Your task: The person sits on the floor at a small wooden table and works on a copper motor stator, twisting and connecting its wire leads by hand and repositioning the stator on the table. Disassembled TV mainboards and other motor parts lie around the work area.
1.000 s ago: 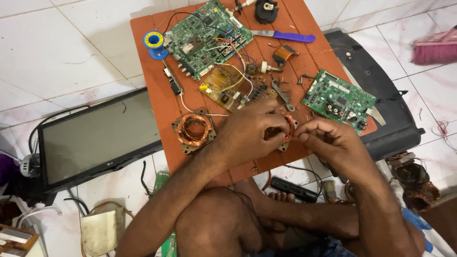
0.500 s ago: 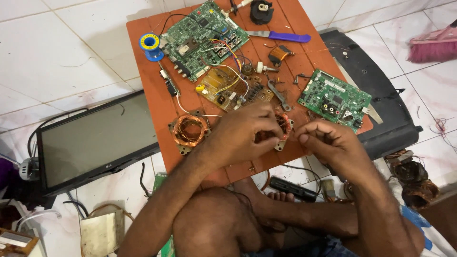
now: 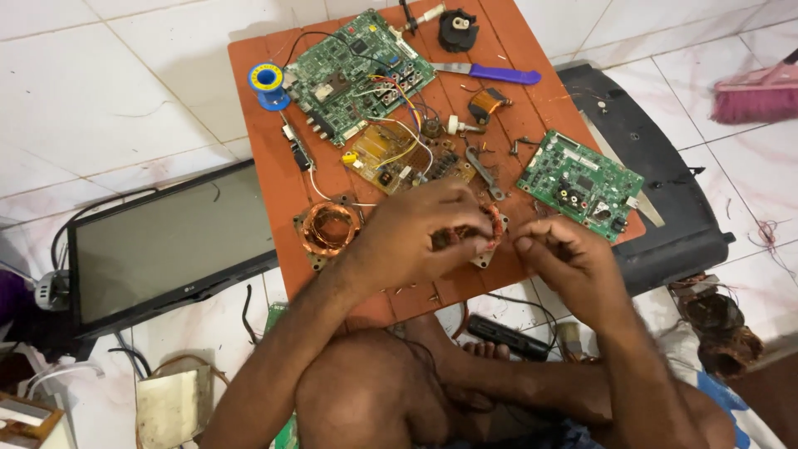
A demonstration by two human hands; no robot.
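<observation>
Seated cross-legged on the floor, bare knees drawn up at the near edge of the board (image 3: 274, 183). Both forearms bare, reaching forward over that near edge. Left hand (image 3: 424, 233) over the near middle of the board, palm down, fingers curled and closed around something small. Right hand (image 3: 565, 262) just beside it, toward the near right corner, knuckles up, thumb and forefinger pinched together near the left fingertips. Hands almost touching. A bare foot (image 3: 486, 353) tucked beneath the right forearm.
</observation>
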